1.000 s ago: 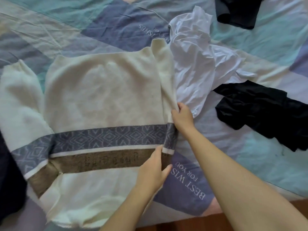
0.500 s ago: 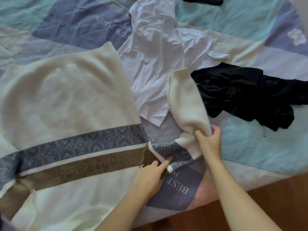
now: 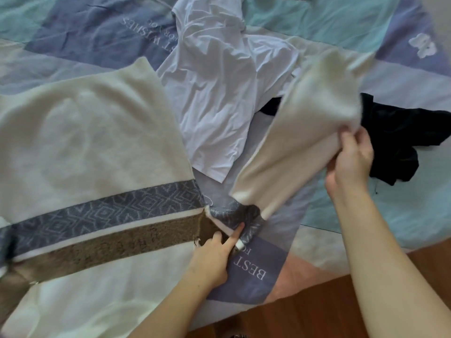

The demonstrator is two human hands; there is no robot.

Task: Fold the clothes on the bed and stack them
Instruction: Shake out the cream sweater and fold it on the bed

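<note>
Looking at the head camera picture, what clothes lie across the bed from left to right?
Cream sweater → white shirt → lifted sweater sleeve, held by the right hand → black garment.

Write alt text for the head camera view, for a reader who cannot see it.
A person's right hand lifts the sleeve of a cream sweater spread on a patchwork bed cover, while the left hand presses a finger at the sleeve's base. A crumpled white shirt and black garment lie beyond.
</note>
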